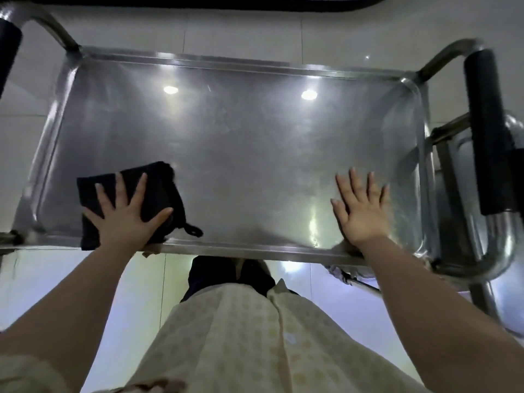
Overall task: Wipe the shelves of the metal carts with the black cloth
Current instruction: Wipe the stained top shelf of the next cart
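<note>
The top shelf (241, 143) of a stainless steel cart fills the view, a shallow tray with a raised rim. A folded black cloth (158, 185) lies on its near left part, with a small loop sticking out at its lower right. My left hand (124, 211) presses flat on the cloth with fingers spread and straight. My right hand (358, 208) lies flat on the bare metal at the near right, fingers straight, holding nothing.
A black-padded push handle (487, 129) curves up at the cart's right end, another (8, 49) at the left end. A second metal cart (465, 177) stands just beyond the right handle. Pale floor tiles surround the cart; my legs are close to its near edge.
</note>
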The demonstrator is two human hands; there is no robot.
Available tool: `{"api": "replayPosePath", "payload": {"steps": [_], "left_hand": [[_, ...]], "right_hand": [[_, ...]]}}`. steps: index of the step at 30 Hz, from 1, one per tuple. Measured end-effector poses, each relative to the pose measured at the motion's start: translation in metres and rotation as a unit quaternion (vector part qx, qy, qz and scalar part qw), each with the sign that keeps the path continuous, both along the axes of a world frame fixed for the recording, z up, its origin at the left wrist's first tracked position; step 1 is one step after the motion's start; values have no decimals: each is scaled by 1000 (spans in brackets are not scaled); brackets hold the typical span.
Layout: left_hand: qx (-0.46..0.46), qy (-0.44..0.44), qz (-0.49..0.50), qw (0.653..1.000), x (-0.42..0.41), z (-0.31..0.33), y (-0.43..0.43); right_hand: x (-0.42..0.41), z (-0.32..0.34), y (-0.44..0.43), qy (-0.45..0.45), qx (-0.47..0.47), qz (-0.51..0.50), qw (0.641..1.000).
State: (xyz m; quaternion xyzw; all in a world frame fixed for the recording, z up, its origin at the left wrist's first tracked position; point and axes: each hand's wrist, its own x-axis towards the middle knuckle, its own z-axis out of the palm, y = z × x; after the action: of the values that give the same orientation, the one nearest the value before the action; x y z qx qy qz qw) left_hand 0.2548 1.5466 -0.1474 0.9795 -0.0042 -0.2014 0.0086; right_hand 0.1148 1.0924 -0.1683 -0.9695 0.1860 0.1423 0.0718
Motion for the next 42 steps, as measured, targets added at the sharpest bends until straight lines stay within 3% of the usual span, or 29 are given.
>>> {"api": "replayPosePath", "payload": {"steps": [7,10,14,20,23,29,32,38,40,42], "left_hand": [[-44,17,-244,969,-80,-8,-216],[-64,26,-249,966,-99,-6,-259],[-74,12,-224,972,-78,-8,-221],[-35,-20,-72,997,-7,-3,-82],[-28,-18,-73,997,4,-2,-58],[-26,-8,-62,998,-2,-2,-69],[-18,12,-70,997,-33,-2,-114],[-30,12,-232,972,-109,-11,-281],[-43,14,-299,953,-122,-8,-339],[-48,21,-335,941,-129,-6,-376]], "right_hand": [[-2,-3,-2,-28,-4,6,1000],[-2,-2,-7,-31,6,7,999],[0,-1,-9,-30,13,10,999],[1,2,-11,-22,26,12,999],[-2,6,-18,-5,33,17,999],[-57,15,-61,54,34,-128,990],[-57,9,-55,26,17,-126,991],[-56,8,-60,18,40,-136,990],[-53,11,-64,-16,100,-156,983],[-50,18,-68,-70,208,-210,953]]}}
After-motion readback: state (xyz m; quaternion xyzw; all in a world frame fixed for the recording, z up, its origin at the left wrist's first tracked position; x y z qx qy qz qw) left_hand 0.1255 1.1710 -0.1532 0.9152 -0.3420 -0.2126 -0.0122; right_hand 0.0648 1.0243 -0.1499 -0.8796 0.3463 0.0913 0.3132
